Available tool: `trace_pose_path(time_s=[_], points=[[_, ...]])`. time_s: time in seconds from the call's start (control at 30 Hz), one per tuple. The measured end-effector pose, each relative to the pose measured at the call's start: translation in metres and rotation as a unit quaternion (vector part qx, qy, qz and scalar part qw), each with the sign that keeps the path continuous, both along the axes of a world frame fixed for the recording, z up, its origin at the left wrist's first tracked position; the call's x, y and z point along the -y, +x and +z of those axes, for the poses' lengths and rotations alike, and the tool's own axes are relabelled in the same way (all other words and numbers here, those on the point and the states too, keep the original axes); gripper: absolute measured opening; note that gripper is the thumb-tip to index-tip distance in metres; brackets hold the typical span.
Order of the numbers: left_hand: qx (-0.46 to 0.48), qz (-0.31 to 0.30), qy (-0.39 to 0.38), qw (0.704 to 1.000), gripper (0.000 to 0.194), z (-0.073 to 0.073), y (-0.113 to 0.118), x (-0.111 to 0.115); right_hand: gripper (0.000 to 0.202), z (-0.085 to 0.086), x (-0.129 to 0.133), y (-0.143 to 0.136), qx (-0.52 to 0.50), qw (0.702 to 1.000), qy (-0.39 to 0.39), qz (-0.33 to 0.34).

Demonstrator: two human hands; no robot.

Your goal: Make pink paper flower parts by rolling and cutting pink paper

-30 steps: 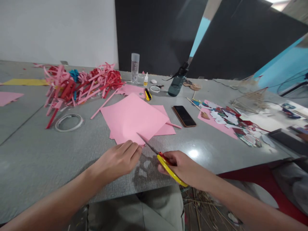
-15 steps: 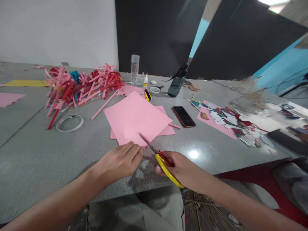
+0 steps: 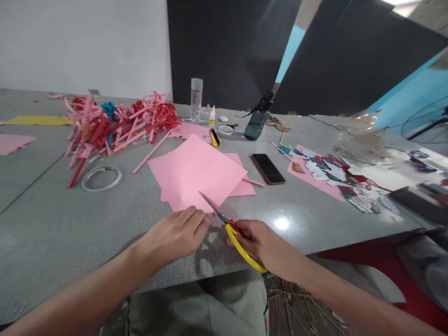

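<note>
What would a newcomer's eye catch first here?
Probably the yellow-handled scissors in the right hand, a blade showing over the pink sheet that the left hand holds at its near edge. Next, the heap of pink and red strips at the back left of the table; then the dark-screened phone lying right of the sheet.

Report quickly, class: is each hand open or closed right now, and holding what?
Left hand: closed, holding pink paper at its near edge.
Right hand: closed, holding scissors by the handles.
</note>
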State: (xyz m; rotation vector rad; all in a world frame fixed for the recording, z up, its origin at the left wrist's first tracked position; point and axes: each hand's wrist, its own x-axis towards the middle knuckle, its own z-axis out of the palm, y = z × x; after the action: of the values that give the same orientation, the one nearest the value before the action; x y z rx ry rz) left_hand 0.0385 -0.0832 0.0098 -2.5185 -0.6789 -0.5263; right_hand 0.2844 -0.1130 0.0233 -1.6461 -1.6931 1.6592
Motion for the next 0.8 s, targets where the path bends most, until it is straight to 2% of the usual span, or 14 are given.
trace_pose_path(time_s=[0.33, 0.47, 0.8], points=[[-0.004, -0.007, 0.001, 1.000, 0.016, 0.001, 0.001, 0.002, 0.034, 0.011, 0.000, -0.004, 0.128, 0.989, 0.068, 0.018], [0.005, -0.018, 0.000, 1.000, 0.016, 0.001, 0.002, 0.004, 0.032, 0.016, 0.001, -0.006, 0.126, 0.989, 0.071, 0.017], [0.011, -0.033, -0.005, 0.999, 0.019, 0.000, 0.002, 0.006, 0.033, 0.016, 0.001, -0.007, 0.092, 0.994, 0.055, 0.003]])
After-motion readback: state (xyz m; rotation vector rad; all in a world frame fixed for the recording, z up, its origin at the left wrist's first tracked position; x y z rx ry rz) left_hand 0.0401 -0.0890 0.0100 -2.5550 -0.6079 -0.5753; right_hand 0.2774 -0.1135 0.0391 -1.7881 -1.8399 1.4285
